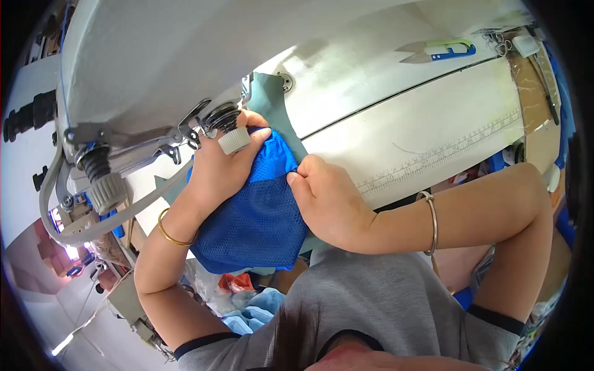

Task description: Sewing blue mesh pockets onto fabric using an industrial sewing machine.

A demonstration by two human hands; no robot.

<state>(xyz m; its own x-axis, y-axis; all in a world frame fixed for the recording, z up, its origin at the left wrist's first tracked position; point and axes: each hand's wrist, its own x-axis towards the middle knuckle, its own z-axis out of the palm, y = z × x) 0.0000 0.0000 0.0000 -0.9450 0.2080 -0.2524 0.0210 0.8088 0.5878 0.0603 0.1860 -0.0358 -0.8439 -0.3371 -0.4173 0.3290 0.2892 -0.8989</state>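
A blue mesh fabric piece (250, 216) with a brighter blue band (274, 154) along its upper part hangs over the near edge of the sewing machine bed. My left hand (224, 164) lies on its upper left, fingers closed on the band, partly hidden behind the machine's tension knob (234, 141). My right hand (331, 201) pinches the fabric's right edge between thumb and forefinger. Under the blue piece, a grey-green cloth (270, 99) reaches up beside the needle area. The sewing machine's white head (167, 55) covers the upper left.
Thread snips (436, 51) with green and blue handles lie on the white table (346, 93) at the far right. A printed ruler scale (439, 151) runs along the table's near edge. Small metal tools (498, 43) sit in the far right corner. Light blue cloth (253, 309) lies below the table.
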